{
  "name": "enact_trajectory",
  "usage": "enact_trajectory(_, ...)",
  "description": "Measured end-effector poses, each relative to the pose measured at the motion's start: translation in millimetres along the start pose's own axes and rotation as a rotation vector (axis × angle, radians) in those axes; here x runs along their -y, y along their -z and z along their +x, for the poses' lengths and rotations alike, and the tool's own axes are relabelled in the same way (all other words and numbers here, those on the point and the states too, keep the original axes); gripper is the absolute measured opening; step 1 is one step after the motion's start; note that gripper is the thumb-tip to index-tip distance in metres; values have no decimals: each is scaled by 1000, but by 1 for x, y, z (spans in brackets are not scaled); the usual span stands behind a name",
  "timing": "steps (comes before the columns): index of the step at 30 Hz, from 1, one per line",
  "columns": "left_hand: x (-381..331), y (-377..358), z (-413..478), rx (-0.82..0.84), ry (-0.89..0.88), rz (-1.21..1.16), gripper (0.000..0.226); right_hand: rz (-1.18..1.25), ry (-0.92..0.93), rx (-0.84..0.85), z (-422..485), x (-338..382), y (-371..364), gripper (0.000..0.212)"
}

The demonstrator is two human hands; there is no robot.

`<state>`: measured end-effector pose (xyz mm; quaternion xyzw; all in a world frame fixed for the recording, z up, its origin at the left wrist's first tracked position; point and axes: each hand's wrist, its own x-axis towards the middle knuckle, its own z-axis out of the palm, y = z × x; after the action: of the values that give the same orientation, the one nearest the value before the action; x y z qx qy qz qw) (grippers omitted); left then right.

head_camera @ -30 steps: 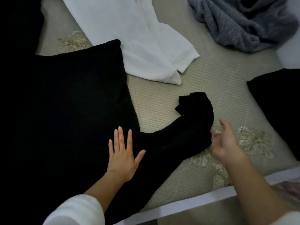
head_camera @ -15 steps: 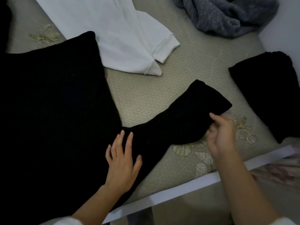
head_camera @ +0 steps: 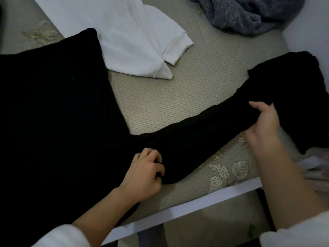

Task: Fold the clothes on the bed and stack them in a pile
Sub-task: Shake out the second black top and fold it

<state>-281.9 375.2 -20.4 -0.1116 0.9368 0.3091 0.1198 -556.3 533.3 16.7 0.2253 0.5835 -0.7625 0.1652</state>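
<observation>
Pinching the black sweater [head_camera: 53, 113] with curled left hand [head_camera: 144, 173], gripping its outstretched sleeve [head_camera: 204, 136] with right hand [head_camera: 263, 127] near the bed [head_camera: 160, 104] front edge.

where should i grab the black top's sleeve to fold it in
Take the sleeve near its far end, where the right hand holds it, from the near side. It lies stretched flat to the right, so a grip there should swing it over the body while the left hand holds the armpit.
</observation>
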Motion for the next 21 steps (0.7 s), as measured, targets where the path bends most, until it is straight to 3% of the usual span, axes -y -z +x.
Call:
enact_trajectory(3,5,-9,-15,90,-7,-46,16,-219,-175,-106,3,-18,28,30)
enact_trajectory(6,14,-24,-27,203,-29,20,33,-320,-316,-107,5,-35,46,37)
enact_trajectory(10,16,-27,-35,99,-1,-106,51,-325,-194,-92,-5,-35,23,41)
enact_trajectory(14,18,-23,-46,-119,273,-69,62,-319,-125,-37,-37,-33,-29,38)
enact_trajectory(16,26,-23,-60,-57,302,1,64,-421,36,6,-59,-39,-65,31)
enact_trajectory(21,51,-16,-90,130,146,2,62,-604,313,303,-142,-74,-175,52)
